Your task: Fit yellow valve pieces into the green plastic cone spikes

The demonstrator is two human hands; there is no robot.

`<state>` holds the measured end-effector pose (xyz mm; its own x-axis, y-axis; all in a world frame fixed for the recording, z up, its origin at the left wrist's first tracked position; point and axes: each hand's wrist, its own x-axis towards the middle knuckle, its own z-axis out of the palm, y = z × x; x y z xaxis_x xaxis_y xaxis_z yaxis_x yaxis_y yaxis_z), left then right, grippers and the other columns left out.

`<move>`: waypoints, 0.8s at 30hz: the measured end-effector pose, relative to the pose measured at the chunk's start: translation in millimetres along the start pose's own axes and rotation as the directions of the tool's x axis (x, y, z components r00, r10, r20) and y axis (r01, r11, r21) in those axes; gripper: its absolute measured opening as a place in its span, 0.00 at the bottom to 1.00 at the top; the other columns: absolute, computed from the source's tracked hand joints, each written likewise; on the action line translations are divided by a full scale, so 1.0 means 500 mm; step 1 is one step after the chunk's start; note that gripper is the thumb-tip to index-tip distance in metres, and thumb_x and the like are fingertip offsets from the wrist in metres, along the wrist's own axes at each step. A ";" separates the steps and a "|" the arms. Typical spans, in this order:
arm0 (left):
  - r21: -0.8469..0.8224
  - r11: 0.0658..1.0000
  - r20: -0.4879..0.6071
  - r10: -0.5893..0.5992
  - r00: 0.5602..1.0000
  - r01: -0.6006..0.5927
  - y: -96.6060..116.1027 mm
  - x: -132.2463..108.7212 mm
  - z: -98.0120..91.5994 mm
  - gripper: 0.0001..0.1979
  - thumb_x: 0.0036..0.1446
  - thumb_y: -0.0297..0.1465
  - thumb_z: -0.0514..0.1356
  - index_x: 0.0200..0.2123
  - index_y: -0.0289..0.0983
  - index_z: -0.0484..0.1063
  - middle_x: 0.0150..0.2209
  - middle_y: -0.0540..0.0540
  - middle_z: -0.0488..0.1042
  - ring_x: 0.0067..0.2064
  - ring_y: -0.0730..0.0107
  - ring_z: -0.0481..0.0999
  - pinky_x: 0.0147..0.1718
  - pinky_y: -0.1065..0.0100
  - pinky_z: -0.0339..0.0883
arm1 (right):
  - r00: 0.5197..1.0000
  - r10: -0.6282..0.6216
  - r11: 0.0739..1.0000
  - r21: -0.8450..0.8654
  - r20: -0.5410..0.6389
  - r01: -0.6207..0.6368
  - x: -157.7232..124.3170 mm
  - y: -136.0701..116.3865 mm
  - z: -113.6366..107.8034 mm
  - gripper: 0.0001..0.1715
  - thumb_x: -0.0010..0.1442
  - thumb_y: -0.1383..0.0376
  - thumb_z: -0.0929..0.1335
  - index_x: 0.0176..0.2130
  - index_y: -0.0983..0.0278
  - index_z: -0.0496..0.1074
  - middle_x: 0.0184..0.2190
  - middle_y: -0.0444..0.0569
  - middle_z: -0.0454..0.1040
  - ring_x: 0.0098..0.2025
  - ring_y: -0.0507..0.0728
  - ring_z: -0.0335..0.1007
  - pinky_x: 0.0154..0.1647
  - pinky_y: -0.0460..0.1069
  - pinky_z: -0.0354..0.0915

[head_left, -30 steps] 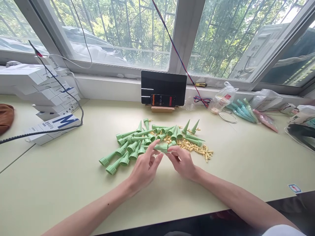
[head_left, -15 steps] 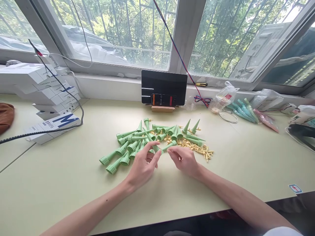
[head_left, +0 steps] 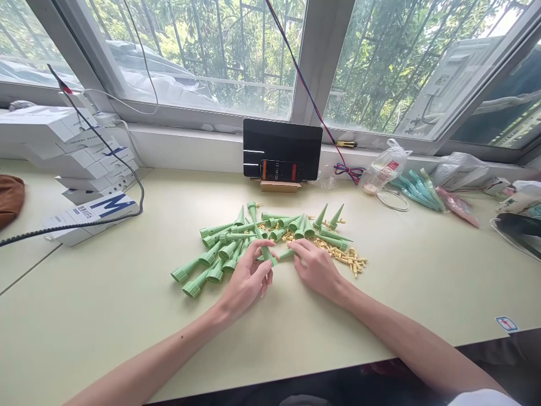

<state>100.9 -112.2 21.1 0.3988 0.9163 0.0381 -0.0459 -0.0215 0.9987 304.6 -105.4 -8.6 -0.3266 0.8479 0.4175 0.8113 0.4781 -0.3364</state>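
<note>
My left hand (head_left: pixel 249 273) is closed round a green plant watering spike (head_left: pixel 265 251), held slantwise between thumb and fingers with its wide end toward me. My right hand (head_left: pixel 315 265) is bent over the near edge of the pile, fingers curled. Its fingertips cover one end of another green spike (head_left: pixel 285 255); what they grip is hidden. Several green spikes (head_left: pixel 220 256) lie heaped around and left of my left hand, most with open wide ends facing me. Small yellow plastic fittings (head_left: pixel 349 259) are scattered beyond and right of my right hand.
A phone (head_left: pixel 281 171) showing a timer leans on a dark tablet (head_left: pixel 282 144) at the back. White boxes (head_left: pixel 93 169) are stacked left, with a black cable (head_left: pixel 141 197) across them. Plastic bags (head_left: pixel 382 169) and teal packets (head_left: pixel 416 189) lie back right.
My right hand has moved slightly forward, its fingertips now over the end of the lying spike. The spike in my left hand has turned more upright in view.
</note>
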 end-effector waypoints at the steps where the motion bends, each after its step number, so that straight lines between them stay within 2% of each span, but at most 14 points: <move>1: -0.004 1.000 0.005 0.003 1.000 -0.003 0.001 0.000 0.000 0.13 0.64 0.33 0.53 0.52 0.45 0.62 0.42 0.49 0.66 0.26 0.78 0.68 0.17 0.75 0.65 | 1.000 0.000 1.000 -0.025 0.018 0.001 0.000 0.000 0.000 0.22 0.61 0.75 0.62 0.52 0.61 0.69 0.50 0.50 0.74 0.38 0.55 0.74 0.35 0.47 0.67; 8: 0.005 1.000 0.036 0.004 0.999 -0.004 0.006 -0.003 0.000 0.12 0.65 0.32 0.53 0.52 0.45 0.62 0.41 0.49 0.66 0.25 0.79 0.66 0.19 0.75 0.63 | 0.998 0.019 0.988 -0.157 0.064 -0.009 -0.005 -0.004 -0.002 0.17 0.61 0.72 0.64 0.48 0.60 0.72 0.47 0.48 0.74 0.31 0.52 0.72 0.26 0.45 0.60; 13: 0.096 0.995 0.042 0.021 0.999 -0.025 0.002 -0.005 0.000 0.13 0.65 0.36 0.55 0.52 0.45 0.61 0.36 0.52 0.64 0.23 0.80 0.62 0.20 0.76 0.60 | 0.997 0.050 0.977 -0.212 0.061 -0.036 -0.003 -0.010 -0.006 0.14 0.60 0.72 0.65 0.45 0.60 0.74 0.44 0.48 0.75 0.27 0.51 0.70 0.23 0.45 0.55; 16: 0.235 0.964 0.068 0.109 0.992 -0.122 -0.006 -0.007 -0.001 0.14 0.65 0.36 0.56 0.52 0.43 0.61 0.36 0.50 0.67 0.25 0.79 0.63 0.23 0.75 0.63 | 0.996 0.058 0.972 -0.231 0.062 -0.042 -0.001 -0.013 -0.008 0.12 0.62 0.72 0.64 0.42 0.61 0.74 0.43 0.48 0.75 0.26 0.50 0.69 0.22 0.45 0.54; 19: 0.389 0.881 0.139 0.234 0.962 -0.271 -0.019 -0.011 -0.003 0.15 0.64 0.34 0.57 0.53 0.42 0.62 0.37 0.48 0.69 0.25 0.79 0.63 0.23 0.74 0.62 | 0.999 0.049 0.981 -0.186 0.012 -0.046 -0.001 -0.012 -0.009 0.10 0.64 0.71 0.64 0.42 0.62 0.74 0.42 0.49 0.75 0.26 0.50 0.69 0.23 0.46 0.56; 22: 0.505 0.762 0.216 0.344 0.914 -0.406 -0.034 -0.013 -0.006 0.16 0.62 0.31 0.58 0.53 0.42 0.63 0.37 0.49 0.70 0.25 0.79 0.62 0.24 0.74 0.61 | 0.994 0.055 0.997 -0.055 -0.093 -0.060 0.000 -0.007 -0.006 0.08 0.65 0.67 0.66 0.44 0.62 0.74 0.40 0.49 0.75 0.27 0.51 0.69 0.26 0.46 0.60; 24: 0.540 0.716 0.262 0.357 0.897 -0.442 -0.039 -0.014 -0.007 0.17 0.62 0.30 0.58 0.53 0.43 0.63 0.37 0.49 0.70 0.26 0.78 0.62 0.25 0.74 0.62 | 0.986 0.064 0.996 0.076 -0.156 -0.052 0.002 -0.005 -0.002 0.08 0.65 0.65 0.66 0.44 0.63 0.73 0.37 0.48 0.75 0.27 0.51 0.68 0.28 0.47 0.63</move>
<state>96.0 -116.6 1.1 0.5812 0.7092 0.3990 0.2855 -0.6369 0.7162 302.6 -105.8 -6.4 -0.1948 0.8305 0.5218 0.7878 0.4494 -0.4212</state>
